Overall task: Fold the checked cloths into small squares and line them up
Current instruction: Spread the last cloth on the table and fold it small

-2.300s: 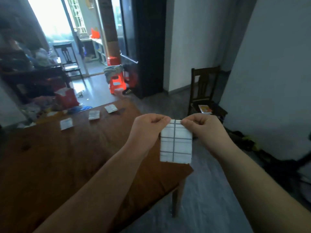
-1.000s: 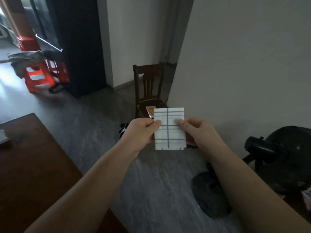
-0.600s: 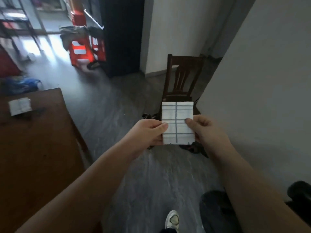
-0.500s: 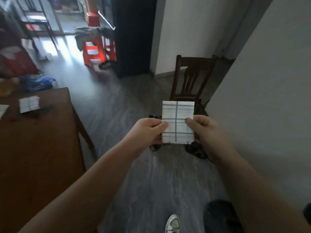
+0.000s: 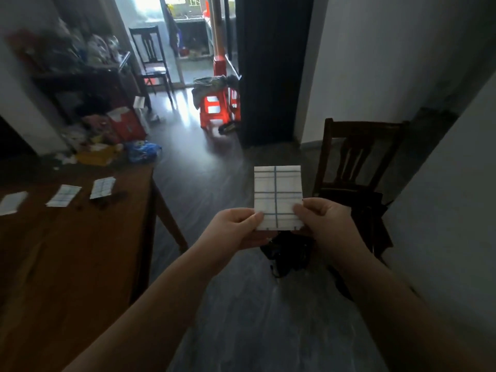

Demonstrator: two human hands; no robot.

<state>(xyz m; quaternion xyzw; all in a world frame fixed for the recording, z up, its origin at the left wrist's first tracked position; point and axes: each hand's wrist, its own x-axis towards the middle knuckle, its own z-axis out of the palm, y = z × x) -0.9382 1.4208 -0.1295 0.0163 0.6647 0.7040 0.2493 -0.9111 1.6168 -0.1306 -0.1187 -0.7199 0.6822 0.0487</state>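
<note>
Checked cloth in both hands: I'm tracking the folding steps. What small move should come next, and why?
Probably fold the checked cloth in half, top edge down: it is taller than wide, not yet square, and the left hand and right hand pinch only its lower corners.

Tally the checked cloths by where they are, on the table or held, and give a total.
Cloths on the table: 3
Held cloth, pinched by left hand and right hand: 1
Total: 4

Three cloths (image 5: 64, 196), perhaps more, sit in a row on the table (image 5: 80, 259) left of the chair (image 5: 359, 157).
</note>
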